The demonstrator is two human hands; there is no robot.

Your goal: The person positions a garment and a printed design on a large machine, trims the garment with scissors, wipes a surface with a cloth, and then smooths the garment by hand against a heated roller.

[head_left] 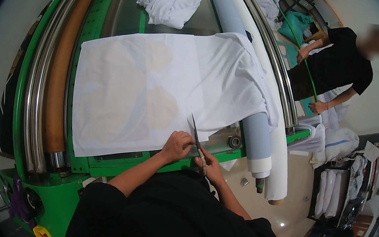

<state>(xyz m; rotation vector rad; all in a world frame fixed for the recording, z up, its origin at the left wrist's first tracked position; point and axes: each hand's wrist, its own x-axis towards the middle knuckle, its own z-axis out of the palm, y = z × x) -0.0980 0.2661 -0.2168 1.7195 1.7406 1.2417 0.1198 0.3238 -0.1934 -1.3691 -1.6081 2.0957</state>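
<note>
A white cloth point(119, 76) with a faint pale pattern showing through lies across the green machine's bed point(89, 28), its rumpled right part draped over a light blue roll point(256, 136). My left hand point(179, 145) pinches the cloth's near edge. Just right of it, my right hand point(207, 163) grips a pair of scissors point(198, 136), whose long blade points forward over the cloth at a crease or slit near the edge. A small dark ring-shaped reel point(234, 142) sits beside the cloth.
A bunched white cloth point(170, 7) rests farther back. Metal and orange rollers point(56, 102) run along the left, a white roll point(277, 176) along the right. A co-worker point(331, 65) in black holds a green rod among cloth piles. Bagged rolls point(332, 193) stand at right.
</note>
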